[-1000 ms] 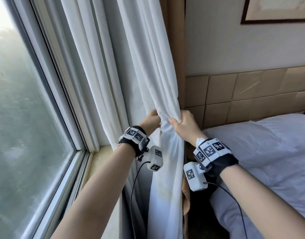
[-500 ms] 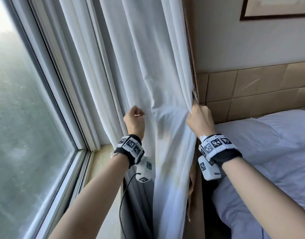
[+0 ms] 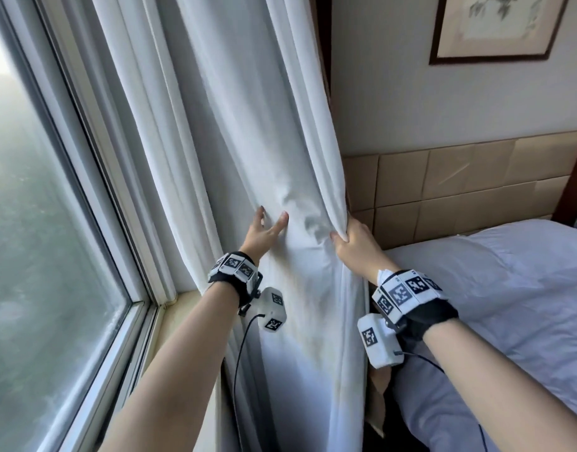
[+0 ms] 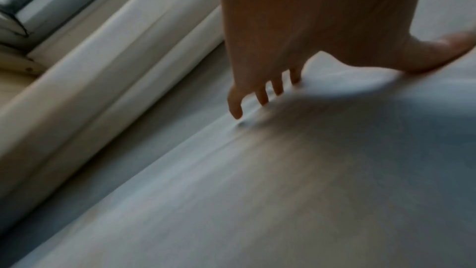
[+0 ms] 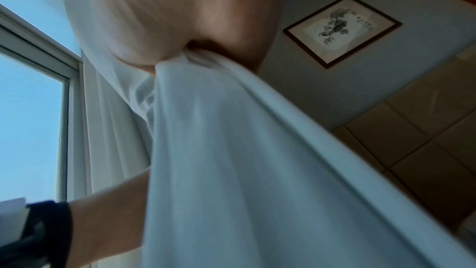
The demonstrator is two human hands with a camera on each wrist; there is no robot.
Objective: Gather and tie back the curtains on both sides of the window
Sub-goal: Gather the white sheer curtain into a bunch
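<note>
1. The white curtain (image 3: 254, 151) hangs at the right side of the window (image 3: 45, 223), between the glass and the padded headboard (image 3: 460, 187), with the bed (image 3: 509, 288) just beside it.
2. The right hand (image 3: 354, 244) has its fingers curled around the outer edge of the curtain and clamps a fold of it near the headboard.
3. The left hand (image 3: 262, 231) lies flat on the cloth with fingers spread and straight; it presses but grips nothing.
4. I judge the step in hand is gathering: the cloth is wide between the two hands and not yet bunched.
5. To do it well, the left hand should sweep the loose folds toward the right hand and close around them at one height.
6. The pull should be gentle and sideways, not downward, so the top fixing is not strained.
7. No tie-back is visible, so I cannot tell where it is.
</note>
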